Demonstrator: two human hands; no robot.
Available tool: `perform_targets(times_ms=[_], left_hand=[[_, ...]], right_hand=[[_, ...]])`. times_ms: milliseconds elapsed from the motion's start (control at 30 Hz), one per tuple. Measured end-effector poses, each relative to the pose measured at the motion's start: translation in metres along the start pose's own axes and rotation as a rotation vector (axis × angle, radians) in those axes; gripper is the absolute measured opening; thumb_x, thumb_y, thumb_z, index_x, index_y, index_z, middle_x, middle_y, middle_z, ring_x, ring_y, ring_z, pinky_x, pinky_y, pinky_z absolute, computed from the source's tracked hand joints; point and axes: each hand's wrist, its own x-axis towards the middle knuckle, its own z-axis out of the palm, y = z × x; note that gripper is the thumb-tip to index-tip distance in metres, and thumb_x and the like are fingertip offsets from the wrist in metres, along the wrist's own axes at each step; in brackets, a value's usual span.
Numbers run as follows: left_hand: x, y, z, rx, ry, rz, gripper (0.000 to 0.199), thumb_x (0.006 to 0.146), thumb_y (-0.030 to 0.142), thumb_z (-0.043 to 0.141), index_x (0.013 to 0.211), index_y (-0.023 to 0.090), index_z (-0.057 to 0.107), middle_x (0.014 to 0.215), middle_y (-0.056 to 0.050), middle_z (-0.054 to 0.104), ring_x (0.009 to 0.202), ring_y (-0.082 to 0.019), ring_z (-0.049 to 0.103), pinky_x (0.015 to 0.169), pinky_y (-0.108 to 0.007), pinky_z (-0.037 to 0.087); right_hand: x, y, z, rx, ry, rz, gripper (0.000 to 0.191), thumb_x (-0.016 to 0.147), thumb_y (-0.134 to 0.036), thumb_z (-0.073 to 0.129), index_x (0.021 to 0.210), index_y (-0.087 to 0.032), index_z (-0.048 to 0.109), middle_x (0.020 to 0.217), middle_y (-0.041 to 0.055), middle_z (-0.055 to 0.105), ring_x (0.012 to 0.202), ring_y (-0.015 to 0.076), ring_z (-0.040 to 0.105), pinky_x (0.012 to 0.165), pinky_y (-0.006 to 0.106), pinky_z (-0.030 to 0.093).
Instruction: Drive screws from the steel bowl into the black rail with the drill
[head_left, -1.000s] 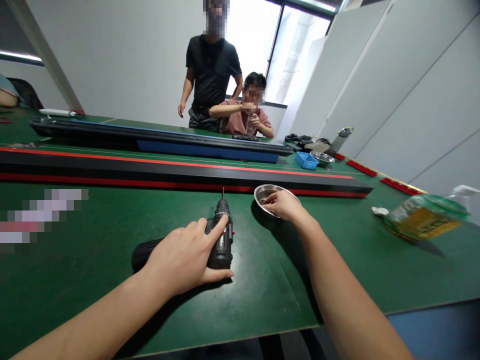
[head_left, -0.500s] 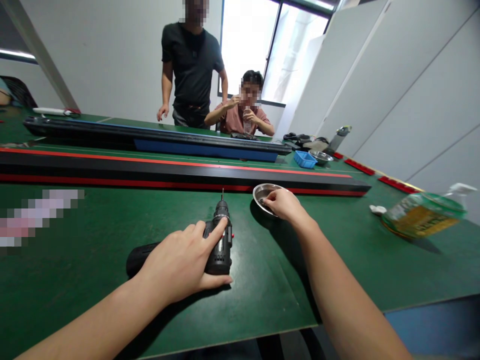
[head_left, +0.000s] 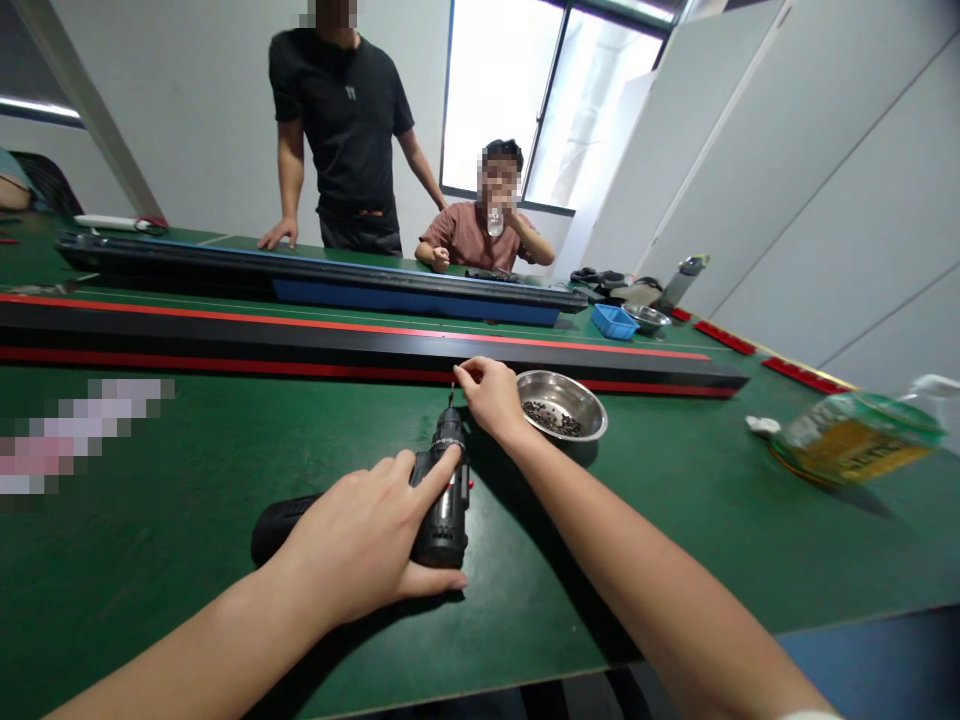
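Note:
A black cordless drill (head_left: 448, 515) lies on its side on the green table, bit pointing away from me. My left hand (head_left: 367, 520) is closed over it, index finger along the chuck and thumb behind the body. At the tip of the drill bit (head_left: 452, 396), the thumb and fingertips of my right hand (head_left: 489, 395) are pinched together on what looks like a small screw, mostly hidden by the fingers. Just right of that hand sits a round metal bowl (head_left: 592, 410) with many small dark screws (head_left: 555, 418) in it.
A long black bar with red stripes (head_left: 360, 345) crosses the table beyond the drill. Behind it lies another long dark bar (head_left: 322, 275). A blue basket (head_left: 613, 322) and a large plastic bottle (head_left: 862, 435) are at right. Two people are across the table.
My right hand has come out of the bowl and moved left to the drill bit's tip. My left hand stays on the drill. Across the table, the seated person has raised a bottle.

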Motion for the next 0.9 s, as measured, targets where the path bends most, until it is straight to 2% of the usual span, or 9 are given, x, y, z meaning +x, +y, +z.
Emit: perform_targets(times_ms=[133, 267, 433, 767, 900], left_hand=[[0.000, 0.001, -0.001, -0.012, -0.017, 0.000, 0.110, 0.076, 0.082, 0.058, 0.163, 0.025, 0.022, 0.116, -0.016, 0.063, 0.094, -0.036, 0.069, 0.079, -0.049, 0.058], [0.001, 0.003, -0.003, -0.014, -0.026, -0.006, 0.110, 0.076, 0.082, 0.058, 0.163, 0.026, 0.021, 0.114, -0.015, 0.063, 0.094, -0.035, 0.068, 0.079, -0.047, 0.058], [0.002, 0.002, -0.002, -0.010, -0.038, -0.026, 0.111, 0.075, 0.083, 0.058, 0.163, 0.028, 0.019, 0.117, -0.015, 0.063, 0.096, -0.034, 0.069, 0.080, -0.044, 0.057], [0.001, 0.001, 0.000, -0.004, -0.009, -0.010, 0.110, 0.076, 0.083, 0.057, 0.163, 0.027, 0.021, 0.117, -0.016, 0.063, 0.095, -0.035, 0.069, 0.080, -0.046, 0.057], [0.002, 0.001, 0.000, -0.009, -0.027, -0.014, 0.111, 0.076, 0.084, 0.056, 0.164, 0.027, 0.019, 0.119, -0.017, 0.062, 0.096, -0.035, 0.069, 0.081, -0.047, 0.057]], right_hand=[[0.007, 0.025, 0.028, 0.043, 0.059, 0.139, 0.022, 0.095, -0.031, 0.062, 0.091, -0.016, 0.077, 0.094, 0.0083, 0.079, 0.086, 0.0196, 0.071, 0.082, 0.028, 0.049], [0.009, 0.041, 0.034, 0.141, -0.008, 0.173, 0.023, 0.094, -0.034, 0.064, 0.090, -0.016, 0.077, 0.091, 0.0068, 0.079, 0.083, 0.0180, 0.072, 0.079, 0.027, 0.051], [0.009, 0.042, 0.035, 0.152, -0.036, 0.180, 0.023, 0.093, -0.035, 0.065, 0.091, -0.016, 0.079, 0.087, 0.0068, 0.078, 0.080, 0.0183, 0.072, 0.079, 0.027, 0.051], [0.010, 0.038, 0.035, 0.122, -0.058, 0.175, 0.024, 0.093, -0.035, 0.064, 0.092, -0.017, 0.080, 0.087, 0.0073, 0.079, 0.082, 0.0191, 0.073, 0.079, 0.026, 0.052], [0.012, 0.041, 0.036, 0.132, -0.075, 0.183, 0.030, 0.095, -0.037, 0.058, 0.088, -0.017, 0.080, 0.081, 0.0064, 0.078, 0.078, 0.0195, 0.073, 0.076, 0.026, 0.052]])
